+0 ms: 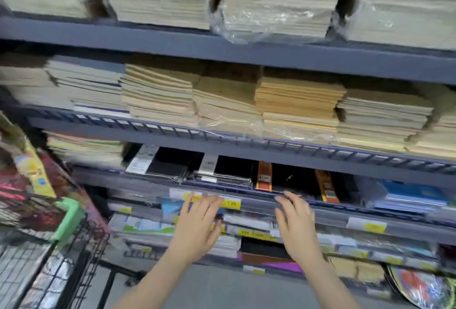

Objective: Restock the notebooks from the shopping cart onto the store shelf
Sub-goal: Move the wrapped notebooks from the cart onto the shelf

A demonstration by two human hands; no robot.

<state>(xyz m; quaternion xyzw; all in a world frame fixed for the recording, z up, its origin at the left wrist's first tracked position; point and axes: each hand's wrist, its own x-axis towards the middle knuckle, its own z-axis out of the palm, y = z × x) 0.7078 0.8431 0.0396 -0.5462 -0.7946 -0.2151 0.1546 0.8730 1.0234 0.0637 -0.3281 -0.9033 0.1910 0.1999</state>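
- The fingers of the left hand point(197, 219) are straight and loosely spread, pointing up toward the shelf edge; they hold nothing, and their tips lie over the yellow price tag point(230, 203) on the rail.
- The fingers of the right hand point(297, 224) are also extended and only slightly bent, holding nothing; their tips reach the front rail point(345, 206) of the shelf. Whether they actually touch it is hard to tell through the motion blur.
- Just above and beyond both hands, the shelf tier holds black wrapped notebooks point(222, 175) lying flat, with two orange-banded packs point(264, 176) beside them to the right and blue-covered stock point(414, 194) further right.
- The shopping cart point(61, 247) stands down to the left, well apart from the right hand and nearer the left; its green handle pad point(67, 219) is at its near corner. Colourful packs point(32, 180) pile up above it, but blur keeps me from saying which are notebooks.
- Judgement: with both hands free, the next pickup lies leftward and downward, so the left hand would reach it first.
- The higher tiers carry flat stacks of tan and cream notebooks point(222, 101), long edges running along the shelf, some in clear wrap.
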